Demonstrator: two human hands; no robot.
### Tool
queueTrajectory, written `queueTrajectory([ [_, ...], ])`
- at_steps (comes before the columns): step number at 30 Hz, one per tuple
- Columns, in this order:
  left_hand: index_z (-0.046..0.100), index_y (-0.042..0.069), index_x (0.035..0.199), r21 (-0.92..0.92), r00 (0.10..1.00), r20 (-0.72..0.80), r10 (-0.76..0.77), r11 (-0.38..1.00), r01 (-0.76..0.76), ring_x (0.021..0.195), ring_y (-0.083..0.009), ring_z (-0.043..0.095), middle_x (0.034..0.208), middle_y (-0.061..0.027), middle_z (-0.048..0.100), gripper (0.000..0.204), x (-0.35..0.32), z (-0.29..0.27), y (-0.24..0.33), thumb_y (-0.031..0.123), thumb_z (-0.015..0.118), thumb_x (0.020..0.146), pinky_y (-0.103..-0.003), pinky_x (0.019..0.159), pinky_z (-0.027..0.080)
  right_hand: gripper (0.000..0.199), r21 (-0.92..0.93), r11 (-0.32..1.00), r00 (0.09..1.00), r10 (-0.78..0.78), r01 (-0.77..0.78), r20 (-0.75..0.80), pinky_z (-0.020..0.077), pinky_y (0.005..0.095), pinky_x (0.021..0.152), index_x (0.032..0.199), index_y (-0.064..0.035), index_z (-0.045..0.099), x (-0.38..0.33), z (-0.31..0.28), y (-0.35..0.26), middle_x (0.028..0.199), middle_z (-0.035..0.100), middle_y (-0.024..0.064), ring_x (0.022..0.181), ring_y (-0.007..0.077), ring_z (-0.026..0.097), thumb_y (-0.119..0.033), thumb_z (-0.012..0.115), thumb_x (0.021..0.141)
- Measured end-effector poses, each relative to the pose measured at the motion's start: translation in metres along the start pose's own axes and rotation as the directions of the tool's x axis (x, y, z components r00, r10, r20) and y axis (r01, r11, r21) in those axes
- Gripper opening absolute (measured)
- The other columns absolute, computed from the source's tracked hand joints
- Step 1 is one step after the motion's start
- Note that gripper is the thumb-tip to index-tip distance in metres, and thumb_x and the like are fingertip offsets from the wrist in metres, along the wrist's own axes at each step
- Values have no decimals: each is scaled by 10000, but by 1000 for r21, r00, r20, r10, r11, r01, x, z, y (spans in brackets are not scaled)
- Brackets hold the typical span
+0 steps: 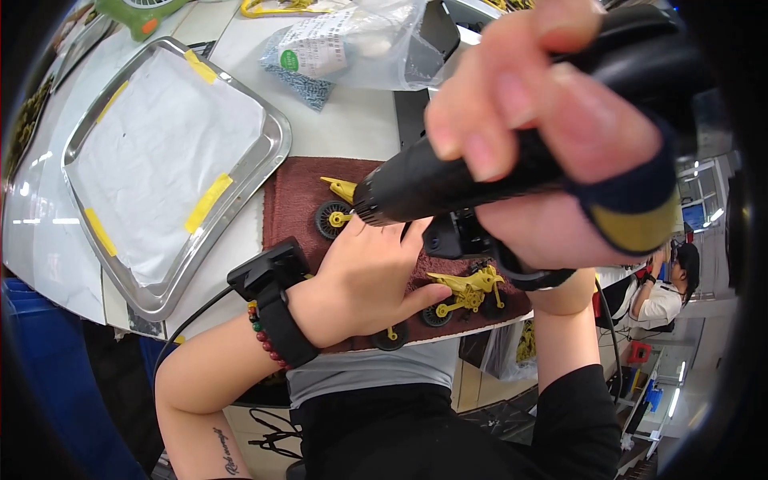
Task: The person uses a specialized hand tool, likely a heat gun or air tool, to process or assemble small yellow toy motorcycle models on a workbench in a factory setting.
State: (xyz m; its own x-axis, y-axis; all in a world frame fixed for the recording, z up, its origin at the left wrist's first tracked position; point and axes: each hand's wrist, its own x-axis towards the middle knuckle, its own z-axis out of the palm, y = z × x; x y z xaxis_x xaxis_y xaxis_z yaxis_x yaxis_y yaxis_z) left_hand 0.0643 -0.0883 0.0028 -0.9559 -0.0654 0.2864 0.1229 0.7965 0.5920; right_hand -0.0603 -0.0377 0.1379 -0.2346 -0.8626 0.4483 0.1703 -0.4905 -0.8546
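Large and close, my right hand (512, 104) is wrapped round a black electric screwdriver (448, 178). Its ribbed front end points down and left; the very tip is hidden. Under that end lies a yellow toy motorcycle (342, 189) with a black wheel (330, 219), on a brown cloth (292, 188). My left hand (360, 276) reaches over this toy and holds it, its fingertips partly hidden by the tool. Beside my left thumb sits a second yellow toy motorcycle (468, 290) with black wheels. Another black wheel (390, 336) shows below my left hand.
At the left, a metal tray (276, 136) is lined with white sheet and yellow tape. Behind the cloth lies a clear plastic bag (376, 48) beside a packet of small grey-blue pieces (300, 80). Cables run from both wrists. A person (668, 288) sits far right.
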Motion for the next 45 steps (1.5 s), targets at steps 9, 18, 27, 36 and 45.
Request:
queueTrajectory([
  [9, 533, 7, 1220, -95, 990, -135, 27, 995, -40, 1180, -348, 472, 1218, -188, 535, 555, -4, 11, -3, 407, 607, 844, -427, 1016, 345, 286, -280, 958, 998, 63, -65, -16, 448, 321, 671, 1017, -76, 453, -5, 18, 41, 754, 513, 62, 617, 144, 526, -58, 616, 783],
  [18, 563, -25, 1084, -303, 998, 8, -59, 951, 59, 932, -342, 598, 1020, -211, 573, 552, -5, 1, -1, 445, 618, 800, -420, 813, 472, 294, -279, 955, 995, 97, -101, -27, 470, 271, 647, 972, -96, 472, -10, 30, 43, 734, 516, 33, 641, 127, 527, -35, 666, 760],
  [27, 404, -115, 1298, 123, 997, -62, 53, 991, -45, 1294, -425, 324, 1340, -340, 351, 846, 1, 10, -3, 542, 578, 794, -460, 1092, 230, 168, -52, 992, 993, -113, 112, -26, 380, 307, 652, 951, -56, 469, 2, -10, -26, 785, 474, 27, 624, 110, 466, -61, 501, 786],
  [36, 319, -100, 1347, 90, 999, -19, 34, 995, -32, 1309, -489, 245, 1394, -359, 230, 857, 1, 5, -4, 486, 622, 799, -514, 1076, 226, 267, -374, 886, 918, -357, 274, -172, 430, 362, 634, 982, 41, 522, 7, -81, -58, 752, 525, 114, 601, 201, 522, -59, 620, 755],
  [45, 306, -89, 1355, 108, 1000, -5, 19, 994, -18, 1304, -499, 247, 1386, -363, 238, 849, -2, 3, -4, 496, 600, 815, -520, 1073, 225, 245, -356, 911, 920, -306, 208, -244, 420, 343, 582, 938, 49, 541, 7, -85, -26, 688, 535, 104, 551, 198, 522, -62, 638, 742],
])
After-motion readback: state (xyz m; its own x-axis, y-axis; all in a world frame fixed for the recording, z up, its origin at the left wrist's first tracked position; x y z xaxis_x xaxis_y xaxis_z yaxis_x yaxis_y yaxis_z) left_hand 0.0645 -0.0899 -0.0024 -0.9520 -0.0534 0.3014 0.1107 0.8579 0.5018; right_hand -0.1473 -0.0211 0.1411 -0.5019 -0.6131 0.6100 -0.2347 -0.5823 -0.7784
